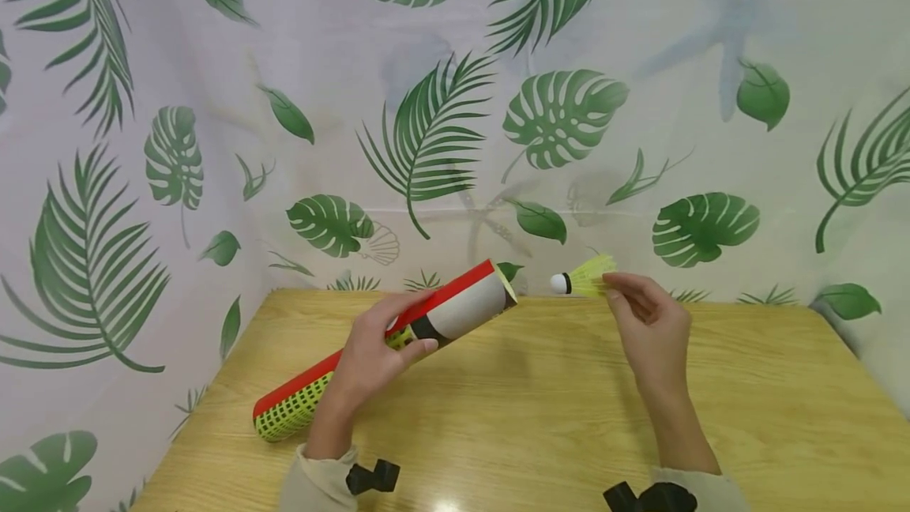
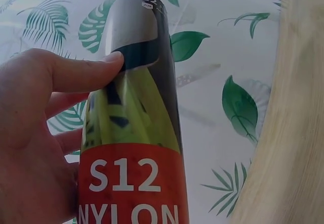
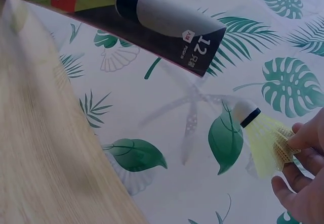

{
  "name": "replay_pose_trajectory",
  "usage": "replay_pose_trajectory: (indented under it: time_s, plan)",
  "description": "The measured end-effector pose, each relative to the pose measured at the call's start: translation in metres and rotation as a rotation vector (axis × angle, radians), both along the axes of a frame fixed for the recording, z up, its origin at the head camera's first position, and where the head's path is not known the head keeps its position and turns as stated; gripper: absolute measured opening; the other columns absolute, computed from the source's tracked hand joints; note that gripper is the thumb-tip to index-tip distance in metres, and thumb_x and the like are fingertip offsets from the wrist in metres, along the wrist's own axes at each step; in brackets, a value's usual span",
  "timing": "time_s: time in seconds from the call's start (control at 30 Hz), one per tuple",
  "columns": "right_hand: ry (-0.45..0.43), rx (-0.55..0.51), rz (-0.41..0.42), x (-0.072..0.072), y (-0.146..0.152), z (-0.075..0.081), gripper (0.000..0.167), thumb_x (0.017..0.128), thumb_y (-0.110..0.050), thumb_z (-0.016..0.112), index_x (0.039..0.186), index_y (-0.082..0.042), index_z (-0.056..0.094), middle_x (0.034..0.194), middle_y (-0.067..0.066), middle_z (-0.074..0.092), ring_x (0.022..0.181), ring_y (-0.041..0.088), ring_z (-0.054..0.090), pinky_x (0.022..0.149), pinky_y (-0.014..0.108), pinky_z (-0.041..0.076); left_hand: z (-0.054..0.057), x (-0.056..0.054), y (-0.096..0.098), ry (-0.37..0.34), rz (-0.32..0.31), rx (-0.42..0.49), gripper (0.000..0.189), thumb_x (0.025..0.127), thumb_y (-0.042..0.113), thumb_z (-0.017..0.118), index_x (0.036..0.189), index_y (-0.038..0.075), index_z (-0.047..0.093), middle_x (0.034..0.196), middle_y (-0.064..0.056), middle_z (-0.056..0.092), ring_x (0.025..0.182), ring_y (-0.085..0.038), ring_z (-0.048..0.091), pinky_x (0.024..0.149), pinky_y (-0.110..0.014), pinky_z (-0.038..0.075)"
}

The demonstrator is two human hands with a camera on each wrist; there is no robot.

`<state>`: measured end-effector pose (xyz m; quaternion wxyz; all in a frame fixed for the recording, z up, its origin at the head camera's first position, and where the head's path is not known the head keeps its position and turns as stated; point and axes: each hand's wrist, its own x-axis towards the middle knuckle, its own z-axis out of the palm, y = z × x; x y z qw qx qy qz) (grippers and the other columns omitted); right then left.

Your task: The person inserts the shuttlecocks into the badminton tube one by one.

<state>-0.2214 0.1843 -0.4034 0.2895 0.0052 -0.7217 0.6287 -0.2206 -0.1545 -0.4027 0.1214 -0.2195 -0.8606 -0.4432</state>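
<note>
My left hand (image 1: 373, 350) grips a shuttlecock tube (image 1: 465, 308) around its middle, holding it tilted with the mouth raised toward the right. Yellow-green netting shows through the tube's clear side, and the left wrist view shows a red label (image 2: 134, 183) reading S12 NYLON. My right hand (image 1: 656, 330) pinches a yellow shuttlecock (image 1: 590, 276) by the edge of its skirt. Its white cork (image 3: 245, 112) with a black band points left, toward the tube's mouth, a short gap apart from it.
A wooden table (image 1: 540, 417) lies under both hands. Behind it and to the left hangs a pale cloth (image 1: 441, 259) printed with green leaves. Black wrist mounts (image 1: 373, 476) sit on both sleeves.
</note>
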Motion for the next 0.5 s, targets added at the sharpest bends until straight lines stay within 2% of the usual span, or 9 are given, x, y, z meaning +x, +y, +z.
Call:
replay_pose_trajectory:
  time_s: [0.3,0.5]
  plan:
    - [0.057,-0.015,0.018,0.007,-0.002,0.007,0.018,0.097,0.005,0.064,0.112,0.005,0.073,0.106,0.0,0.076,0.1,0.007,0.07,0.087,0.017,0.053,-0.001,0.003,0.013,0.07,-0.047,-0.024,0.065,0.082,0.014,0.088,0.142,0.023,0.062,0.135,0.007,0.063,0.118,-0.016,0.059,0.094,-0.044,0.053]
    - [0.113,-0.026,0.089,0.009,-0.009,0.007,0.017,0.095,0.009,0.065,0.111,0.01,0.072,0.103,0.001,0.076,0.099,0.01,0.071,0.086,0.018,0.054,-0.004,0.003,0.017,0.094,-0.048,-0.024,0.065,0.082,0.015,0.088,0.141,0.026,0.063,0.136,0.009,0.063,0.12,-0.015,0.059,0.095,-0.043,0.053]
